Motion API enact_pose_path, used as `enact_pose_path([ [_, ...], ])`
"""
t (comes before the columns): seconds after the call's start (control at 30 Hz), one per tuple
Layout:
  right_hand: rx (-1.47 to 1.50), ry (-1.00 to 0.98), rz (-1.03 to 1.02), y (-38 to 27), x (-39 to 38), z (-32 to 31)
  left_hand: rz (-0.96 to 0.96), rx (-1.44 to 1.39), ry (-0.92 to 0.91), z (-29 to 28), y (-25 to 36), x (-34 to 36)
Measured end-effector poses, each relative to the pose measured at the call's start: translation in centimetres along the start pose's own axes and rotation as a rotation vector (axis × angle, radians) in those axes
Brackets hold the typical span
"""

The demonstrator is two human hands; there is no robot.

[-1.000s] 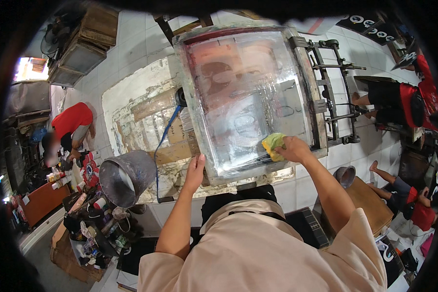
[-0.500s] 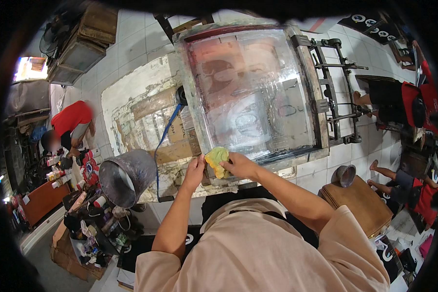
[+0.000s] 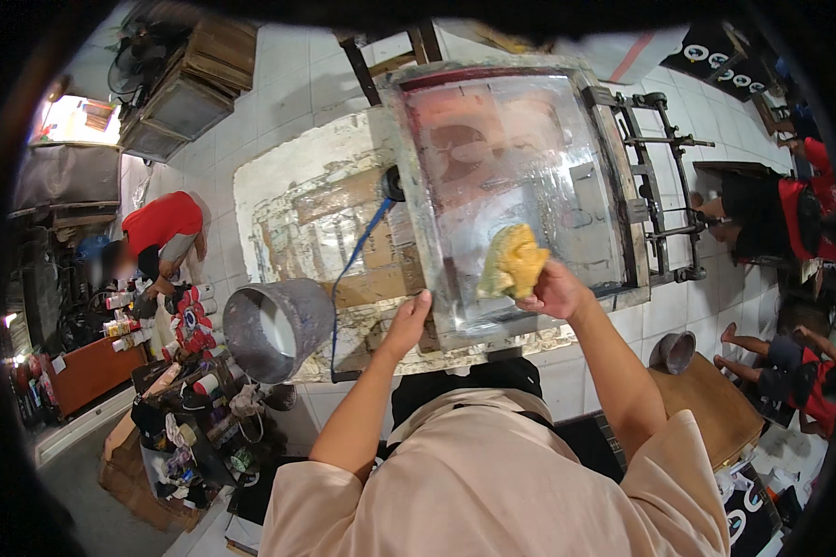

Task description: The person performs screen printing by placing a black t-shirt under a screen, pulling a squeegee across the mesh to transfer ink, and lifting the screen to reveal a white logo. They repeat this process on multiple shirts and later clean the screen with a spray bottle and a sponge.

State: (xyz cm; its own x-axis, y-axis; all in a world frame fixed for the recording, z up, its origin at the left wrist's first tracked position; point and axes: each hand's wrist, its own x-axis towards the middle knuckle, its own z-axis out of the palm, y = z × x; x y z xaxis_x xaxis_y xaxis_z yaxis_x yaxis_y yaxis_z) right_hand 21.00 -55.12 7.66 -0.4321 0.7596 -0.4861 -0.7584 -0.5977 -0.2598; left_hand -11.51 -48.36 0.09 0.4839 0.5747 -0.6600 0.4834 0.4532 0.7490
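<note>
My right hand [image 3: 559,291] grips a worn yellow-and-green sponge [image 3: 518,262], raised over the near part of a silk-screen frame [image 3: 633,258]. The frame's mesh [image 3: 566,218] looks wet and shiny, with reddish and pale patches and some faint marking. Beside the frame's near left corner is my left hand [image 3: 407,325], thumb up and fingers curled together, with nothing visible in it. Whether it touches the frame's edge I cannot tell.
Left of me stands a stained bucket [image 3: 268,330] with pale contents. Under the frame lies a paint-crusted board [image 3: 279,200], crossed by a blue strap [image 3: 358,246]. A metal rack [image 3: 664,186] adjoins the frame's right side. People in red work at left and right.
The sponge has left my left hand and moved right and forward over the mesh in my right hand. My view has shifted, so the surroundings sit further right.
</note>
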Motion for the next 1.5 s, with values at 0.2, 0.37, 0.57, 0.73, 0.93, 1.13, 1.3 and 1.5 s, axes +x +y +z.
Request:
enact_pose_path([
  [0.2,-0.179,0.236,-0.166,2.7,2.8,14.2,0.089,0.146,-0.020,-2.1,-3.7,-2.8],
  [0.37,-1.119,-0.310,-0.389,9.1,13.5,29.9,0.229,0.171,-0.021,-8.4,-8.4,-11.4],
  [0.57,-2.322,0.065,-0.183,20.2,28.2,35.8,0.146,-0.113,0.154,-18.4,-17.9,-22.2],
  [0.73,-2.486,0.014,0.061,23.5,32.0,32.0,-0.032,-0.319,0.651,-23.1,-28.5,-29.5],
  [0.93,-2.532,0.119,0.330,24.9,34.7,28.4,-0.396,-0.556,0.831,-22.0,-40.1,-33.8],
  [1.13,-2.350,0.280,0.368,25.0,36.1,27.3,-0.607,-0.738,0.687,-18.9,-43.5,-33.9],
  [1.3,-2.288,0.263,0.294,25.1,37.1,26.3,-0.529,-0.707,0.593,-20.0,-41.8,-31.1],
  [1.5,-2.330,0.106,0.107,25.3,37.3,24.4,-0.387,-0.624,0.604,-25.6,-38.0,-26.9],
])
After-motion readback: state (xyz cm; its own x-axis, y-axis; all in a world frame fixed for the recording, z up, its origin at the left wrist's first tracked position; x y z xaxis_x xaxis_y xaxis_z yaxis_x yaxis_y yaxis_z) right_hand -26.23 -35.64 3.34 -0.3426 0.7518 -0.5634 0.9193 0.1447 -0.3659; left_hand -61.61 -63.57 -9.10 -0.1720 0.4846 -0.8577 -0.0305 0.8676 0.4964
